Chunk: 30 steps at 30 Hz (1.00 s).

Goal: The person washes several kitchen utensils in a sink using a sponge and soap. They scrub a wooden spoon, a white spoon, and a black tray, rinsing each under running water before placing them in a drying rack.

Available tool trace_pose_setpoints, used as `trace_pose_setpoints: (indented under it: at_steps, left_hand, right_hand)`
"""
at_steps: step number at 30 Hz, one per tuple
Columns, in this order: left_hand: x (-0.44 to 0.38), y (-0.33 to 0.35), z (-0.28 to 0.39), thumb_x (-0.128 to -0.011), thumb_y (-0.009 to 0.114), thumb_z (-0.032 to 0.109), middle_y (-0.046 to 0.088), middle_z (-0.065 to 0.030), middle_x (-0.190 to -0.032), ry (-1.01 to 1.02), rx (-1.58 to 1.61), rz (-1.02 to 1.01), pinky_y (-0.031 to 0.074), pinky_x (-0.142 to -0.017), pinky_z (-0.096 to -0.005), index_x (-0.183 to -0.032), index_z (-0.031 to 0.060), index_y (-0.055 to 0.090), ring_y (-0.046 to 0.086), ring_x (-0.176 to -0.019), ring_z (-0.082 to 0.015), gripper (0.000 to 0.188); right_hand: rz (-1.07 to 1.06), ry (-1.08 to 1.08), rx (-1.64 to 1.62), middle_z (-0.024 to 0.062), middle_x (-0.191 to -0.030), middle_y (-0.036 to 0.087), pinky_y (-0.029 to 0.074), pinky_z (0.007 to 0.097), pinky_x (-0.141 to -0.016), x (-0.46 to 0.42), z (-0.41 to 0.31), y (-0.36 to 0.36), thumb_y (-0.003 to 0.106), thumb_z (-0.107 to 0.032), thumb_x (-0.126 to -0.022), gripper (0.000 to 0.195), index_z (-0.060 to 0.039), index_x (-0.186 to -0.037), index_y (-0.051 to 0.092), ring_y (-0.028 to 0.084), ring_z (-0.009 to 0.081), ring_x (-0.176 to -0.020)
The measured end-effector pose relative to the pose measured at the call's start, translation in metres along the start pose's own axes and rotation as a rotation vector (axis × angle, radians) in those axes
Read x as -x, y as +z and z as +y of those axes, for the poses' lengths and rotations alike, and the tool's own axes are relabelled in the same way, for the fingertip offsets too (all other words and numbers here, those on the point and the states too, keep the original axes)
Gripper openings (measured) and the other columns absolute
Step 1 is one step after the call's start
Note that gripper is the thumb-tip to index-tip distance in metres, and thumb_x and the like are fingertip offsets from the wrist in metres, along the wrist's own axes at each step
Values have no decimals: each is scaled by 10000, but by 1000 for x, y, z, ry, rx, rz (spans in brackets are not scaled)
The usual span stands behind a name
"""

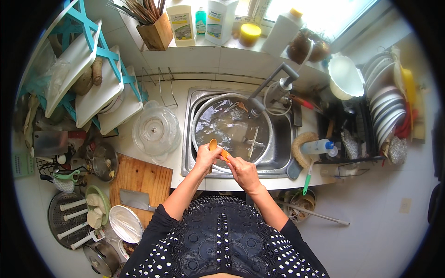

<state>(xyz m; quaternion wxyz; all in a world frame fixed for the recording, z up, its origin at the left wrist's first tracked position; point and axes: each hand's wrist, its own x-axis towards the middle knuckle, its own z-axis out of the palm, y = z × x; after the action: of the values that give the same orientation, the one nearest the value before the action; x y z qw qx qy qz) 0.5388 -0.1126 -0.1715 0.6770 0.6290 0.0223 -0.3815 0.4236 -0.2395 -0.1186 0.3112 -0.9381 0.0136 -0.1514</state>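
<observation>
Over the near rim of a round metal basin (267, 153), my left hand (205, 160) grips an orange-brown spoon (212, 144) with its bowl upward. My right hand (244, 173) pinches a bright orange utensil (225, 154) whose other end meets my left fingers. Whether it is a second spoon is hidden by the fingers. Cloudy water (222, 128) fills much of the basin, which sits in a stainless steel sink (283, 149). A long pale brush (253, 141) lies in the water on the right. Some metal and orange utensils (240, 106) show near the far side.
A grey faucet (256, 104) reaches over the basin. Clear plastic lids (153, 128) lie left of the sink. A cleaver (134, 198) rests on a wooden cutting board (139, 173). On the right are a plastic bottle (314, 147) and a dish rack with plates (387, 111).
</observation>
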Motion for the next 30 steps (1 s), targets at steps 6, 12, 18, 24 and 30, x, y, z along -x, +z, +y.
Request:
trace_pose_setpoints:
  at_steps: [6,12,18,24,30]
  left_hand:
    - [-2,0,-9,-833,630,117,668,-123,-814,0,60,-37,445,-454,-188,-894,-6,612,626,-626,-111,139]
    - [-4,1,-15,-840,631,113,669,-111,-821,11,76,-32,470,-489,-201,-917,-20,620,625,-635,-114,154]
    - [-8,-1,-16,-840,615,79,668,-118,-849,-40,146,-31,481,-508,-201,-959,-42,610,632,-650,-133,170]
    - [-8,-4,-13,-851,591,92,664,-150,-960,-93,213,-51,505,-577,-215,-1063,-35,579,667,-748,-177,247]
    - [4,-29,-17,-879,580,133,655,-152,-1029,-187,359,-33,496,-623,-212,-1173,-16,532,657,-870,-181,333]
  right_hand:
    - [-7,-11,60,80,-747,593,503,356,-535,4,3,-2,630,-141,-841,226,-58,-1049,599,617,253,-634]
    - [6,-36,95,72,-711,568,496,351,-514,7,7,2,628,-133,-839,222,-53,-1044,600,608,241,-608]
    - [-18,-26,108,87,-738,595,503,345,-535,5,5,-1,644,-109,-823,230,-42,-1041,610,616,251,-628]
    - [82,378,-565,81,-794,654,513,285,-554,9,30,23,598,-160,-896,230,6,-1054,605,649,186,-662]
    - [304,1336,-1868,51,-811,625,511,272,-613,13,111,49,509,-353,-945,312,-51,-953,588,615,168,-734]
